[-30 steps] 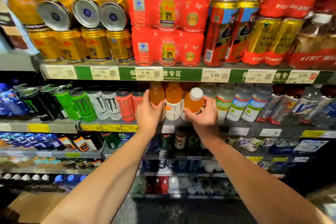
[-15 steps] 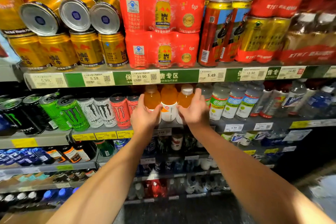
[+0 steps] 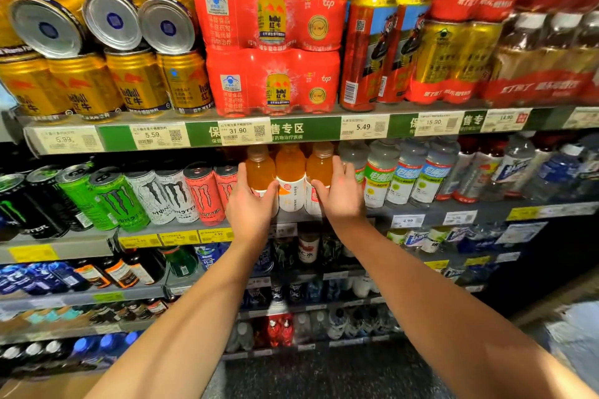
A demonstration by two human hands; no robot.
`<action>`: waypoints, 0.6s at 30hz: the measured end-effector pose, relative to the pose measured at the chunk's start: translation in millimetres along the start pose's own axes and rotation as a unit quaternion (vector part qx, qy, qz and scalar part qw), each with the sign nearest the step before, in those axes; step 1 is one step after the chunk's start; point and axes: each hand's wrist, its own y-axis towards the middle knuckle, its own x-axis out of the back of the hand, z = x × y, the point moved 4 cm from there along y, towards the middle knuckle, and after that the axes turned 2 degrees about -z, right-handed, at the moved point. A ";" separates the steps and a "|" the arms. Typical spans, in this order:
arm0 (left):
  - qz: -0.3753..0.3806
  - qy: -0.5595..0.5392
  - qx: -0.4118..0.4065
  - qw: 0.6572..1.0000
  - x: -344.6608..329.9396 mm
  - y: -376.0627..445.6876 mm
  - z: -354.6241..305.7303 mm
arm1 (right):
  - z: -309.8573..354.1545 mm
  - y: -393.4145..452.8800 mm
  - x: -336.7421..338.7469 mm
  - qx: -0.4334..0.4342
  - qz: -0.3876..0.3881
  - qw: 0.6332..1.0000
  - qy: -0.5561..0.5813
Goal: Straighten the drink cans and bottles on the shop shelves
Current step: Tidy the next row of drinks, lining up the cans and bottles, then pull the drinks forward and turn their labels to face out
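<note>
Three orange bottles [image 3: 290, 168], two red multipacks [image 3: 269, 6], two hands [image 3: 249, 207].

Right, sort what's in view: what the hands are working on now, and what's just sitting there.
In hand:
left hand holding the left orange bottle
right hand holding the right orange bottle
middle orange bottle, between them

Just sitting there:
gold cans
red multipacks
green cans
price tags

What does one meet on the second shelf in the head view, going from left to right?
Black can → green cans → white cans → red cans → left hand → orange bottles → right hand → clear bottles.
</note>
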 end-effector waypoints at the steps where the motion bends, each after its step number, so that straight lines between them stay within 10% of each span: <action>1: -0.005 -0.008 0.000 1.000 1.4 -2.0 -1.4 | -0.5 -0.9 0.7 0.004 0.006 1.000 0.015; 18: -0.026 -0.085 0.038 0.995 -43.9 -107.6 -84.8 | -119.5 -12.2 58.4 -0.008 0.038 0.977 0.209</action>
